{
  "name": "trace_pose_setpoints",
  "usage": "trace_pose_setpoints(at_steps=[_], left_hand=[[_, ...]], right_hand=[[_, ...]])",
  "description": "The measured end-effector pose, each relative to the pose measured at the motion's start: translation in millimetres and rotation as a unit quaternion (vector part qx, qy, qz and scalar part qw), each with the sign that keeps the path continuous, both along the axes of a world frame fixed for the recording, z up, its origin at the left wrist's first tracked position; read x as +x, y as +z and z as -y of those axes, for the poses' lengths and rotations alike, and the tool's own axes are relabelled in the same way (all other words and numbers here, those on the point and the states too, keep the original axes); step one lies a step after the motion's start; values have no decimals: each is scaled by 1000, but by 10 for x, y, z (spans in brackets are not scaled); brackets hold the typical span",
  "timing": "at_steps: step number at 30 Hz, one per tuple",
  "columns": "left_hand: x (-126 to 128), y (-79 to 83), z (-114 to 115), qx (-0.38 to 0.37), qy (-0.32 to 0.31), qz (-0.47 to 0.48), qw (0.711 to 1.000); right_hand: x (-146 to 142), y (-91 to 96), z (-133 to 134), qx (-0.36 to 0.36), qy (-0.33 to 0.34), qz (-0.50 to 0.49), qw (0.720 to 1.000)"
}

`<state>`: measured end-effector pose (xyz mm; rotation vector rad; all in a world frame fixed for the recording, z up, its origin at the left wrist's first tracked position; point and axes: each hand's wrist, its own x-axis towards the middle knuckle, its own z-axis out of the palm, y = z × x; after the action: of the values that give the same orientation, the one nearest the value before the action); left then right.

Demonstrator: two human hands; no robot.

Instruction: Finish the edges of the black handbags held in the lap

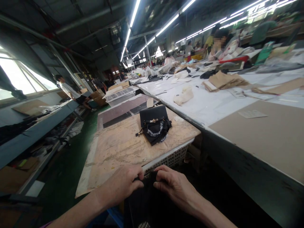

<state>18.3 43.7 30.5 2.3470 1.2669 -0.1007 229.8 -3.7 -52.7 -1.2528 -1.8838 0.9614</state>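
Note:
My left hand (124, 180) and my right hand (174, 183) are side by side at the bottom middle. Each one pinches the upper edge of a dark black piece (146, 202), fabric or leather, with thumb and bent fingers. Its lower part sinks into shadow, so its exact kind cannot be made out. Beyond my hands a black handbag (154, 116) lies on a worn board (114, 147). Clear plastic film wraps its curved handle, and a metal clasp shows at its front. Neither hand touches the bag.
Beneath the board stands a perforated plastic crate (174, 158). To the right runs a long white worktable (163, 91) with brown paper pieces (225, 80) and scraps. Left of a green floor (71, 148) is a shelf bench (42, 123). Several people are farther off.

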Motion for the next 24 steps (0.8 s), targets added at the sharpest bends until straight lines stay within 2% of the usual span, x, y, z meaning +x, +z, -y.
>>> trace_pose_setpoints(at_steps=[6, 14, 21, 24], left_hand=[[47, 15, 45, 12, 17, -22, 1000], [24, -16, 48, 11, 2, 4, 1000], [8, -73, 101, 19, 61, 47, 997], [6, -94, 123, 15, 84, 67, 994]], right_hand=[[22, -17, 25, 10, -6, -4, 1000], [7, -36, 1, 10, -30, 22, 999], [-10, -22, -23, 2, -51, 54, 997], [-25, -23, -56, -23, -81, 61, 995]])
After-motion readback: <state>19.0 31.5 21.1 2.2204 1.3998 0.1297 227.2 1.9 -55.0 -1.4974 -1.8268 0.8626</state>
